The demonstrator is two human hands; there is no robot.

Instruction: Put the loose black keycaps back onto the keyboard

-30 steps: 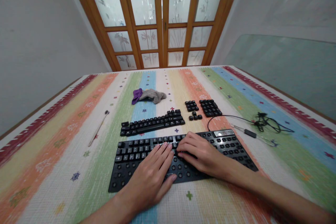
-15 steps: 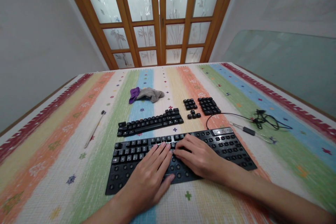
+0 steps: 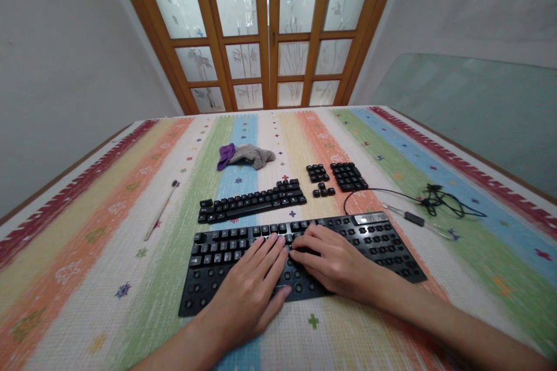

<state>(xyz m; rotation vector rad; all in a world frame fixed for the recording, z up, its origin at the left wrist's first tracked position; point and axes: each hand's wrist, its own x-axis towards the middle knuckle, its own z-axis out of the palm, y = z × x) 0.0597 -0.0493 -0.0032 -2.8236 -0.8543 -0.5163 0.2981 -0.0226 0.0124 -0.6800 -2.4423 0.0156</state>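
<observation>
A black keyboard [image 3: 313, 290] lies in front of me, its upper left rows fitted with keycaps and its lower rows and right part showing bare switches. My left hand [image 3: 252, 284] rests flat over the middle, fingers stretched out and fingertips on the key rows. Just right of those fingertips, my right hand [image 3: 333, 258] is bent over the keyboard with its fingers curled together. Whatever its fingertips may hold is hidden. Behind the keyboard sits a group of loose keycaps [image 3: 252, 203], laid out in rows with the long space bar in front.
More keycaps [image 3: 348, 177] stand in blocks at the back right. A keycap puller [image 3: 413, 218] with a dark handle lies near the coiled cable [image 3: 435, 200]. To the left is a thin brush [image 3: 161, 208]. A grey and purple cloth [image 3: 248, 155] lies farther back on the striped tablecloth [image 3: 143, 295].
The view has shifted slightly, and the left end of the keyboard sits a little farther right and higher in it. Both hands keep almost the same pose on the keys.
</observation>
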